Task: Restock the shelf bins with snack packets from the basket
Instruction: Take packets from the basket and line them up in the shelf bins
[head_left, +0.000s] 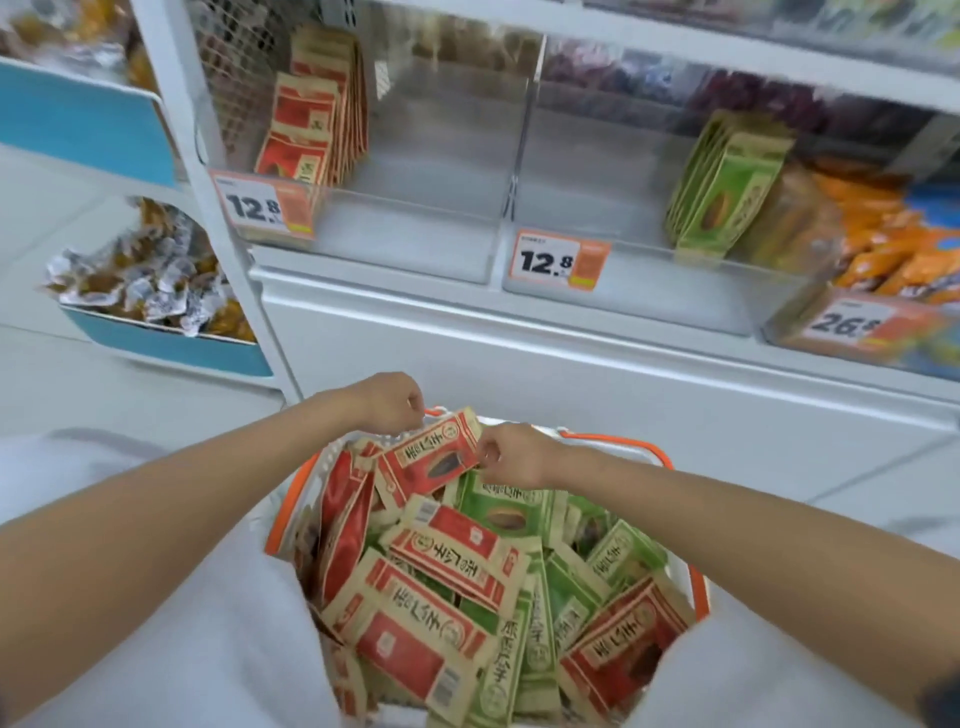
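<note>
Two-handed hold, seen from the head camera: pinching one red-and-tan paper snack packet (431, 460) above the heap in the orange-rimmed white basket (644, 448), with the left hand (392, 402) curled on its far upper edge and the right hand (511, 457) nipping its right end. Lying long axis slanted from lower left to upper right, between both hands. Probably bound up and leftward to the clear plastic shelf bin (415, 244) holding upright red packets (311, 130), on the left hand's side.

Clear bins (415, 223) on white shelf (467, 317)
</note>
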